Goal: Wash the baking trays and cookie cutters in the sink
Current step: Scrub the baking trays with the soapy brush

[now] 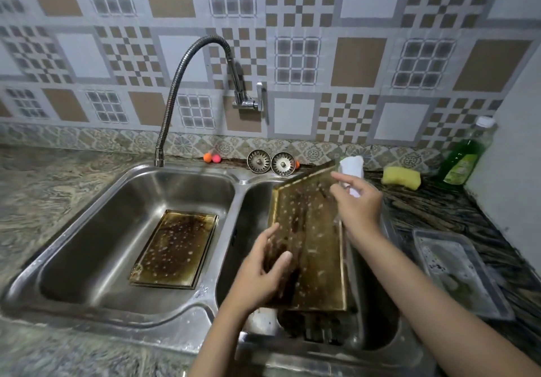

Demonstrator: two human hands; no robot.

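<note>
My left hand [260, 271] grips the near left edge of a stained baking tray [310, 245], thumb curled over its face and fingers behind it. The tray stands tilted in the right basin of the sink [222, 315], its far corner leaning up toward the back rim. My right hand [355, 204] is at the tray's upper right side, forefinger stretched out toward the wall; it is blurred, and I cannot tell whether it has hold of the tray's edge or of the white object [351, 169] showing just past it. Below the tray, down in the basin near my left wrist, lies something dark with ridges, too dim for me to name.

Left of my left hand, in the other basin, a second baking tray [175, 249] lies flat on the bottom, brown and spotted with pale droplets. Beyond it the flexible faucet [187, 84] arches from the wall, its spout ending above the rear edge of the left basin. Two metal sink strainers [270, 162] lean side by side behind the divider, with small orange and pink balls [212, 158] to their left.

Right of my right hand, on the tabletop [439, 207], sit a yellow sponge [401, 176] and a bottle of green liquid [465, 157] against the wall. Nearer me, beside my right forearm, is a clear plastic container [459, 271], its contents unclear.
</note>
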